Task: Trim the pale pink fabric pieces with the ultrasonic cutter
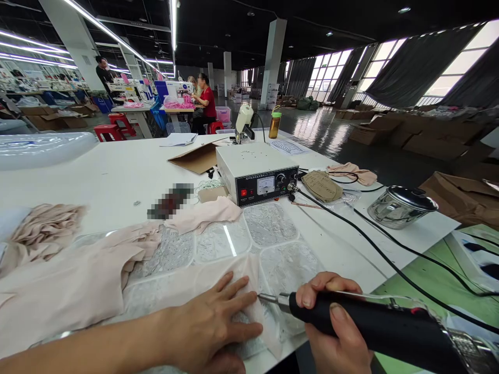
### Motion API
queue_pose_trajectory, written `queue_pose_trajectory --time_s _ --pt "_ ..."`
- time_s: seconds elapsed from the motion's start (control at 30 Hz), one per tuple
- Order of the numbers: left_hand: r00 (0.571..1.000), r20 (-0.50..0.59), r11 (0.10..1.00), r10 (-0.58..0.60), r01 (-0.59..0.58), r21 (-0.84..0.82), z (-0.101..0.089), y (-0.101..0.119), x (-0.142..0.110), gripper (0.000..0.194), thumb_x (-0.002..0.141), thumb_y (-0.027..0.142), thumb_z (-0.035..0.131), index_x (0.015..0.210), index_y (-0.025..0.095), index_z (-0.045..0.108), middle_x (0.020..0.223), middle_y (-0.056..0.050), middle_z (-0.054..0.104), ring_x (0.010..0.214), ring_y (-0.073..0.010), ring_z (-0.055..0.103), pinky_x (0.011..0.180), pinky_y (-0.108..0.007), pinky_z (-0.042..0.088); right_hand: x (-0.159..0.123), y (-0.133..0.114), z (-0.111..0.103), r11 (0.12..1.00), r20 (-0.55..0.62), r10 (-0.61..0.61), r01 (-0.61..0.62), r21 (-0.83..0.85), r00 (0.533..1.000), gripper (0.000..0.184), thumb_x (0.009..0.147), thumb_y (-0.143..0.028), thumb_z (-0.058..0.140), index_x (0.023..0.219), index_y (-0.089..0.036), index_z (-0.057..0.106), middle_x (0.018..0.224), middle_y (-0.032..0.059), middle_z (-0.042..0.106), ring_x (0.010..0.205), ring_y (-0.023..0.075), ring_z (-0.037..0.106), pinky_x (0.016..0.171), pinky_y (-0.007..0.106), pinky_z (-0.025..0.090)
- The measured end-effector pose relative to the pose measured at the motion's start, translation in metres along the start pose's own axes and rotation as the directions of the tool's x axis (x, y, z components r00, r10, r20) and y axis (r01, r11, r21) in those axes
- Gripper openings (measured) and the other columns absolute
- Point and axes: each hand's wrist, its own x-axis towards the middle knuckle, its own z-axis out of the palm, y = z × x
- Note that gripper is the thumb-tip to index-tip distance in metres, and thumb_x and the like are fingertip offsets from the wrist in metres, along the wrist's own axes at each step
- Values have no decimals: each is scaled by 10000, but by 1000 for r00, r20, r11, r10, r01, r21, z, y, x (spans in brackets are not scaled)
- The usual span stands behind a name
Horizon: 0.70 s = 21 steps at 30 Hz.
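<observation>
One palm (pixel 218 324) flat on pale fabric (pixel 187 283), black handheld tool (pixel 370 324) opposite.

Black handheld tool (pixel 374 322): we count one
Control box (pixel 249 165): we count one
Lidded steel pot (pixel 397 210): we see one
Green-capped bottle (pixel 275 126): we see one
Red stools (pixel 109 133): we make out three
Background people (pixel 208 101): at least three
</observation>
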Motion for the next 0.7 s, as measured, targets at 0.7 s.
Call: queue_pose_trajectory --time_s 0.7 --pt "997 -20 996 -70 71 45 -3 0 -19 514 936 427 578 1399 225 482 1495 -175 412 1390 -397 360 1116 -573 324 -10 -13 -23 1000 -85 -7 5 -18 996 153 762 -335 610 858 -234 546 771 -14 490 546 143 536 499 343 488"
